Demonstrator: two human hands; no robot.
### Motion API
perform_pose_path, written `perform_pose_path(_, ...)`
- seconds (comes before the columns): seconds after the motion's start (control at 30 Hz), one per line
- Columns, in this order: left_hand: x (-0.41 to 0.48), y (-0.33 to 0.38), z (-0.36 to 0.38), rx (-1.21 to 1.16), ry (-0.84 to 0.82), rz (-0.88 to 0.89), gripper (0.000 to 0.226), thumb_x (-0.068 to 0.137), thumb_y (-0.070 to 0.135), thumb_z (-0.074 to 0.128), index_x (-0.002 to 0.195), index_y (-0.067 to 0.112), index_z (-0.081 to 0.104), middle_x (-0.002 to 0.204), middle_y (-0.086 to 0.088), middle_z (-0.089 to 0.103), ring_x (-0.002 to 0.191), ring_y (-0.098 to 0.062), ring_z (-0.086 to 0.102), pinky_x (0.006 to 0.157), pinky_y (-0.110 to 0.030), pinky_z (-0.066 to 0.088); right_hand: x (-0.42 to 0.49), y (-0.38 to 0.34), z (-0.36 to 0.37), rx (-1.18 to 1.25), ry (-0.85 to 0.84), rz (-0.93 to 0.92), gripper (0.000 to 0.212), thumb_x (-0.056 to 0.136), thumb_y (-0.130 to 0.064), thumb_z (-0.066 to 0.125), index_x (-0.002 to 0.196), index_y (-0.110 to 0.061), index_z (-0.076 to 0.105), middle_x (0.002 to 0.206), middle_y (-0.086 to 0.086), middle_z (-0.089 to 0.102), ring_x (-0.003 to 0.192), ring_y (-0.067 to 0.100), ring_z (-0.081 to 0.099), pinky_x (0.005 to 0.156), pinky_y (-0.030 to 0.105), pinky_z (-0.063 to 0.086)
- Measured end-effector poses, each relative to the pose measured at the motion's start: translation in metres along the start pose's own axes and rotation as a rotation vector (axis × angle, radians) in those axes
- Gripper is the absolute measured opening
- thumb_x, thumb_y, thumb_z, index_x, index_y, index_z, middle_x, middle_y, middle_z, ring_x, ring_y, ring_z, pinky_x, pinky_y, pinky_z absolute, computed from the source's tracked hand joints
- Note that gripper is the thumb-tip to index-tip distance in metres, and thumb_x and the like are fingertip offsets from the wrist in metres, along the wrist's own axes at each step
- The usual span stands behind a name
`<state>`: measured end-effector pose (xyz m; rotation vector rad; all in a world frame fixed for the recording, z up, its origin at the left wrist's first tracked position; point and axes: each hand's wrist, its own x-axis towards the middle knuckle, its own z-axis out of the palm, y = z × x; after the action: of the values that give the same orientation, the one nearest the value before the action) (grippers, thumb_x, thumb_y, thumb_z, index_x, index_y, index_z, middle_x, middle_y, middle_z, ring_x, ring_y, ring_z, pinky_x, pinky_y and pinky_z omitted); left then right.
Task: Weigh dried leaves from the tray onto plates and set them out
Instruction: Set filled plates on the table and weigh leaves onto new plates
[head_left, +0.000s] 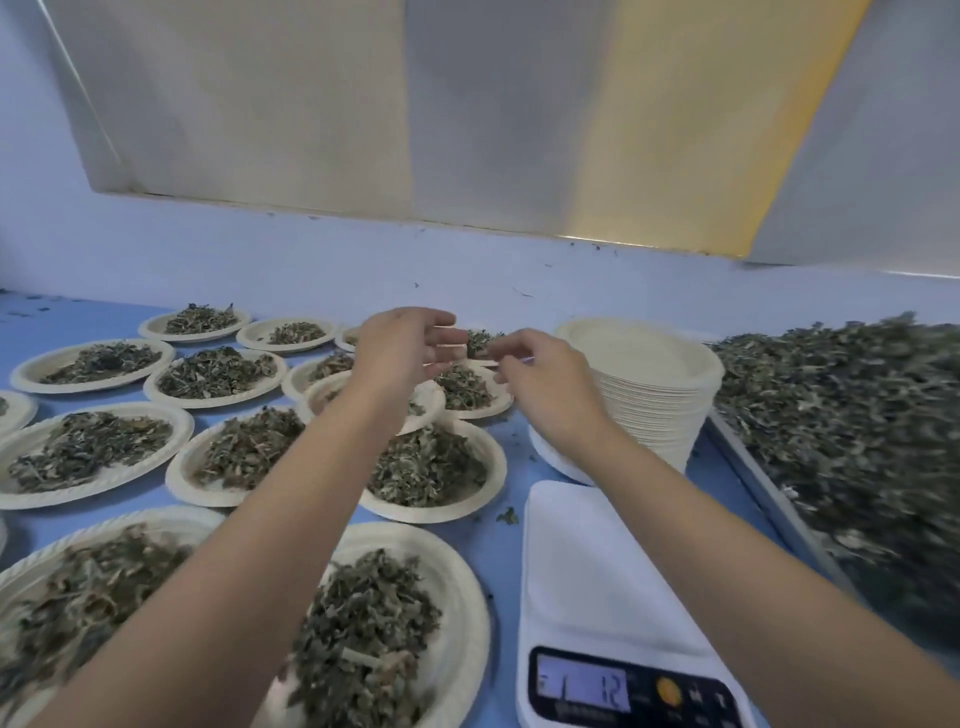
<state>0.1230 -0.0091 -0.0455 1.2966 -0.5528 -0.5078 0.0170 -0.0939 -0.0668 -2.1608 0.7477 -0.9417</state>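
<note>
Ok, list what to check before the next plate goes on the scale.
1. Bare scale: ok.
2. Zero on display: cannot tell, digits blurred.
3. Spare stack of empty plates in reach: ok.
4. Enough leaves in tray: ok.
5. Free left hand: ok, open.
6. Free right hand: cannot tell, grip unclear.
</note>
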Motion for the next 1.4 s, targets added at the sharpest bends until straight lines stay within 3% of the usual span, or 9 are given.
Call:
perform_pose_path(0.13,-0.034,0.004,0.041,-0.092,-0.133,-0.002,0.021,0.093,0.008,0.044,0.093,0.007,0.064,0.074,-0.007,0.071,0.059,-0.014,0.066,0.064,-0.024,0.053,-0.015,0.006,-0.043,-0.133,0.089,-0.217,0.018,0.092,-0.009,0.052,0.094,-0.014,0.069,0.084,-0.003,0.065,0.076,0.012,0.057,0.069,0.019,0.039)
perform_pose_path(0.27,-0.053,0.000,0.067,-0.194,-0.146,-0.028,0.021,0.092,0.008,0.044,0.090,0.008,0.066,0.068,-0.003,0.071,0.057,-0.011,0.066,0.062,-0.020,0.052,-0.021,0.022,-0.081,-0.368,0.147,-0.257,0.023,0.095,-0.013,0.051,0.109,-0.013,0.069,0.105,-0.001,0.069,0.094,0.013,0.058,0.080,0.020,0.038)
perform_pose_path(0.4,-0.063,-0.010,0.088,-0.302,-0.075,-0.100,0.021,0.091,0.008,0.045,0.083,0.008,0.065,0.058,0.001,0.068,0.049,-0.008,0.061,0.054,-0.017,0.049,-0.026,0.037,-0.105,-0.574,0.052,-0.191,0.034,0.100,-0.021,0.046,0.132,-0.019,0.057,0.130,0.000,0.060,0.121,0.018,0.052,0.100,0.034,0.039)
perform_pose_path(0.5,-0.065,-0.017,0.096,-0.346,-0.041,-0.114,0.021,0.091,0.009,0.045,0.083,0.008,0.065,0.058,0.001,0.068,0.047,-0.008,0.059,0.054,-0.018,0.047,-0.030,0.042,-0.108,-0.658,0.005,-0.190,0.035,0.101,-0.024,0.041,0.134,-0.020,0.054,0.133,0.000,0.058,0.123,0.019,0.050,0.100,0.036,0.040)
perform_pose_path(0.67,-0.060,-0.022,0.096,-0.359,0.029,-0.097,0.022,0.092,0.009,0.043,0.081,0.008,0.063,0.050,0.003,0.064,0.040,-0.006,0.054,0.050,-0.017,0.045,-0.029,0.043,-0.103,-0.801,0.018,-0.222,0.033,0.103,-0.025,0.037,0.121,-0.017,0.063,0.121,0.004,0.064,0.114,0.024,0.052,0.089,0.041,0.043)
perform_pose_path(0.93,-0.059,-0.032,0.091,-0.380,0.092,-0.113,0.025,0.091,0.009,0.041,0.081,0.008,0.064,0.049,0.003,0.062,0.039,-0.006,0.051,0.058,-0.021,0.046,-0.025,0.046,-0.095,-0.898,0.014,-0.236,0.033,0.103,-0.023,0.034,0.121,-0.015,0.061,0.116,0.005,0.064,0.110,0.025,0.053,0.088,0.038,0.042)
perform_pose_path(1.1,-0.058,-0.036,0.092,-0.386,0.074,-0.124,0.026,0.091,0.010,0.040,0.080,0.009,0.063,0.049,0.004,0.063,0.040,-0.006,0.052,0.060,-0.022,0.046,-0.021,0.055,-0.090,-0.799,0.039,-0.305,0.036,0.097,-0.004,0.042,0.131,-0.010,0.055,0.121,0.010,0.061,0.115,0.027,0.048,0.093,0.031,0.035)
perform_pose_path(1.3,-0.054,-0.039,0.092,-0.348,0.033,-0.164,0.027,0.093,0.011,0.039,0.081,0.008,0.062,0.058,0.002,0.066,0.041,-0.005,0.055,0.049,-0.016,0.045,-0.022,0.057,-0.090,-0.637,0.254,-0.452,0.026,0.084,0.014,0.054,0.107,0.008,0.065,0.098,0.022,0.066,0.096,0.039,0.058,0.082,0.031,0.036)
perform_pose_path(1.4,-0.051,-0.035,0.092,-0.320,-0.009,-0.181,0.021,0.096,0.012,0.043,0.087,0.007,0.061,0.074,-0.004,0.066,0.048,-0.009,0.059,0.047,-0.016,0.048,-0.028,0.053,-0.091,-0.638,0.282,-0.578,0.024,0.078,0.016,0.060,0.099,0.009,0.067,0.090,0.021,0.067,0.086,0.038,0.062,0.076,0.037,0.047)
